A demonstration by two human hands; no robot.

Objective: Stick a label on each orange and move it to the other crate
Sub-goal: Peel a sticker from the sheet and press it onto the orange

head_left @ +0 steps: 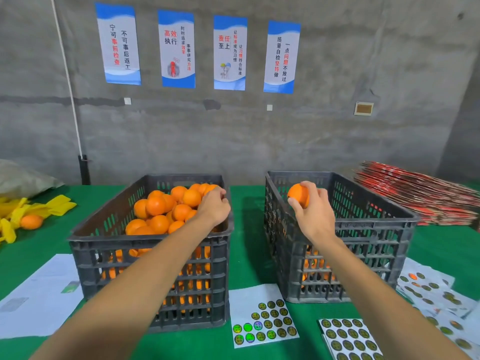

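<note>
1. Over the right crate [374, 224], right hand [313, 214] wrapped around an orange [298, 194], fingers and thumb curled on it, held above the near-left corner of the open top.
2. At the far right corner of the full left crate [145, 245], left hand [214, 206] reaching among the piled oranges [166, 209]; fingers curled, but impossible to tell whether already gripping one.
3. Down between the crates on the green table [246, 229], a label sheet [262, 318] partly peeled; another sheet [350, 339] just right of it.
4. Risk, as a judgement: no label visible on the held orange from this side, so possibly dropped in unlabelled; released from this height, likely to bruise on fruit below or clip the rim and roll off.
5. Risk at the left: pulling from a heaped pile could send neighbours tumbling.
6. On the wall, four blue-and-white posters [176, 48] in Chinese: "高效执行", "责任至上", "宁可事前检查 不可事后返工".
</note>
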